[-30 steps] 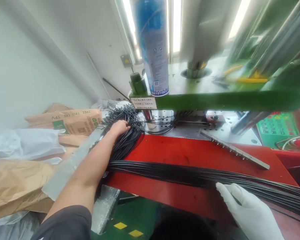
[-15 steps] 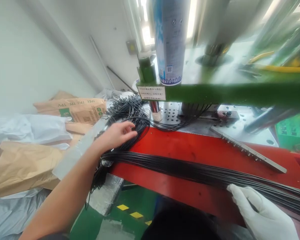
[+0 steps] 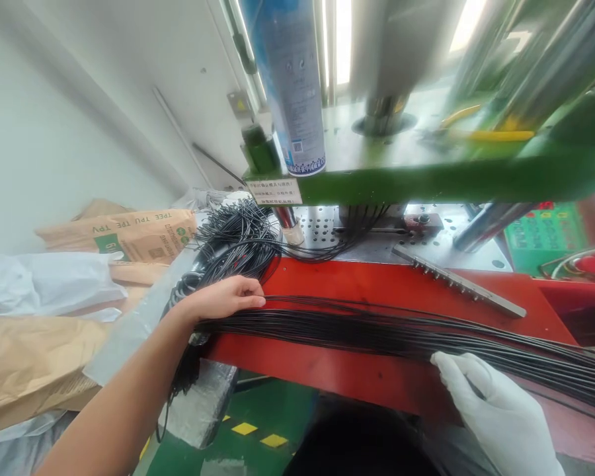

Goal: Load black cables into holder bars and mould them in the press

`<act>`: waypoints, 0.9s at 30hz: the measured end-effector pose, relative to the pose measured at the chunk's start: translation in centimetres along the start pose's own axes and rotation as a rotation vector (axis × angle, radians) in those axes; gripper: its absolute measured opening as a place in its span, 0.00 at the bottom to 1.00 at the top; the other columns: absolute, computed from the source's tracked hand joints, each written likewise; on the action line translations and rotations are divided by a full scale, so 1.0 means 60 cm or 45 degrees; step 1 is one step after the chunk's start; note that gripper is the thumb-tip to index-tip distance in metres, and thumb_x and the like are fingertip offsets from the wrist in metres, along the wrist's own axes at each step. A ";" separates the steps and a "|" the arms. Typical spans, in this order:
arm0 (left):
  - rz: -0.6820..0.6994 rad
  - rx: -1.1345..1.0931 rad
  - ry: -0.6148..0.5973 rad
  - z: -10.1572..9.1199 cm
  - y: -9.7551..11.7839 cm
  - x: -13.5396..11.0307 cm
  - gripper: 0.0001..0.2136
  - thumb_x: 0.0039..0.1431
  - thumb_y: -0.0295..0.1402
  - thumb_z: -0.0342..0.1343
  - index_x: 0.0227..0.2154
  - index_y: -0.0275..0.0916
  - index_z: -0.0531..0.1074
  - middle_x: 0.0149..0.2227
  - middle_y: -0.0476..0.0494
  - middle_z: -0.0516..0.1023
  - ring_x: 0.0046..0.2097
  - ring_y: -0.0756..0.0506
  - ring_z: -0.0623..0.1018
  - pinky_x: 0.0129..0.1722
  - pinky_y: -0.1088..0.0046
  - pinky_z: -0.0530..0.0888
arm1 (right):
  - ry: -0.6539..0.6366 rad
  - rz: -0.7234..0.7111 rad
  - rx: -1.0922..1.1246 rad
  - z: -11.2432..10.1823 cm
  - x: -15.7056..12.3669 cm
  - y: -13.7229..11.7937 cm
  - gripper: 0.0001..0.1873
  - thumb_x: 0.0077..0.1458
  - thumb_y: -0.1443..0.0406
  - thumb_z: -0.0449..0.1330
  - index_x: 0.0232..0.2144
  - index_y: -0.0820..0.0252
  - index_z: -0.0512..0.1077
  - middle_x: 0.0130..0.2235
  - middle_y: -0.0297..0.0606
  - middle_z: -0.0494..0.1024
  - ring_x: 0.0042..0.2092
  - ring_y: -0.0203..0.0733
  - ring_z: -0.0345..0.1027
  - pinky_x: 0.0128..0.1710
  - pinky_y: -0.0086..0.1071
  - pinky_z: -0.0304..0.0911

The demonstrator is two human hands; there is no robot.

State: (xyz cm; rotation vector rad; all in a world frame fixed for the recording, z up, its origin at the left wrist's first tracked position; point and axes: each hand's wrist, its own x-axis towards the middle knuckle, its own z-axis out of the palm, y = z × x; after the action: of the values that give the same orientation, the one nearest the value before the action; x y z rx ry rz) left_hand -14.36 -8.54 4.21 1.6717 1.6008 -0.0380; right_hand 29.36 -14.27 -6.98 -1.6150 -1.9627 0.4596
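A long bundle of thin black cables [image 3: 357, 334] stretches across a red worktop [image 3: 327, 281]. My bare left hand [image 3: 235, 295] is closed at the bundle's left part, pinching a few cables that run off to the right just above the rest. My right hand [image 3: 496, 403], in a white glove, is at the near edge of the bundle, thumb and fingertips pressed together; what lies between them is hidden. Behind my left hand, a tangled heap of black cables [image 3: 238, 238] spreads at the worktop's left end.
A green press frame [image 3: 401, 182] bears a spray can [image 3: 297, 99]. Under it, cables reach a metal block [image 3: 371, 218]. A studded metal bar [image 3: 461, 281] lies on the worktop. Paper sacks [image 3: 143, 235] sit left; a green control panel [image 3: 545, 235] is at right.
My left hand has moved down from above the cables and closed on a few, now raised apart from the bundle. My right hand stays by the bundle. The camera view has shifted right.
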 end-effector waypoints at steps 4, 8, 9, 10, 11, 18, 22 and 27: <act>-0.038 -0.012 -0.020 0.004 0.001 0.003 0.17 0.52 0.49 0.54 0.29 0.38 0.72 0.26 0.51 0.69 0.27 0.49 0.65 0.26 0.77 0.60 | 0.002 -0.020 0.020 0.003 0.000 0.001 0.18 0.60 0.51 0.51 0.29 0.54 0.71 0.28 0.28 0.72 0.28 0.32 0.64 0.34 0.26 0.58; -0.034 -0.043 -0.083 0.012 -0.003 0.011 0.13 0.46 0.43 0.61 0.26 0.38 0.70 0.26 0.51 0.70 0.28 0.48 0.67 0.27 0.77 0.61 | -0.004 -0.043 0.024 0.004 -0.001 0.004 0.16 0.60 0.52 0.51 0.30 0.54 0.71 0.27 0.28 0.71 0.28 0.32 0.64 0.35 0.27 0.57; -0.032 -0.056 -0.087 0.013 -0.005 0.013 0.13 0.45 0.42 0.62 0.25 0.38 0.70 0.26 0.52 0.70 0.28 0.48 0.68 0.27 0.76 0.61 | -0.006 -0.045 0.027 0.003 -0.002 0.005 0.16 0.60 0.52 0.52 0.30 0.54 0.71 0.28 0.28 0.71 0.28 0.33 0.64 0.35 0.27 0.57; -0.031 -0.070 -0.080 0.014 -0.006 0.014 0.12 0.45 0.41 0.62 0.25 0.38 0.69 0.26 0.52 0.70 0.29 0.48 0.68 0.28 0.76 0.62 | -0.011 -0.047 0.028 0.003 -0.002 0.005 0.16 0.60 0.52 0.52 0.31 0.54 0.71 0.28 0.28 0.71 0.29 0.33 0.64 0.35 0.27 0.57; -0.032 -0.087 -0.064 0.014 -0.007 0.015 0.12 0.46 0.41 0.61 0.25 0.38 0.69 0.26 0.52 0.70 0.29 0.48 0.68 0.28 0.76 0.62 | -0.014 -0.048 0.029 0.003 -0.002 0.006 0.16 0.60 0.52 0.52 0.31 0.54 0.71 0.28 0.28 0.72 0.29 0.33 0.64 0.35 0.27 0.57; -0.054 -0.253 0.052 0.004 -0.012 0.012 0.13 0.48 0.42 0.60 0.30 0.38 0.68 0.28 0.52 0.70 0.30 0.49 0.68 0.30 0.77 0.63 | -0.027 -0.024 0.036 0.002 0.000 0.001 0.16 0.60 0.52 0.52 0.30 0.54 0.72 0.28 0.28 0.72 0.29 0.33 0.65 0.35 0.26 0.58; -0.051 -0.387 -0.003 -0.003 -0.009 0.009 0.14 0.51 0.42 0.59 0.32 0.37 0.67 0.27 0.51 0.70 0.29 0.50 0.69 0.29 0.77 0.63 | -0.021 -0.039 0.032 -0.001 0.001 -0.003 0.16 0.60 0.53 0.52 0.30 0.55 0.73 0.28 0.29 0.72 0.28 0.33 0.65 0.35 0.26 0.58; -0.040 -0.497 -0.087 -0.002 0.003 0.013 0.17 0.49 0.42 0.61 0.37 0.37 0.69 0.30 0.49 0.72 0.29 0.51 0.69 0.28 0.77 0.64 | -0.024 -0.067 0.009 -0.001 0.002 -0.002 0.17 0.60 0.53 0.52 0.29 0.56 0.72 0.27 0.30 0.72 0.28 0.34 0.65 0.34 0.27 0.58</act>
State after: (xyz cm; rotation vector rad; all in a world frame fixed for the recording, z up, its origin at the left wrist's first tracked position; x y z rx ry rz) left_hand -14.11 -7.80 3.95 1.3292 1.4728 0.1889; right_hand 29.29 -14.17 -6.82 -1.5560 -2.0104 0.4617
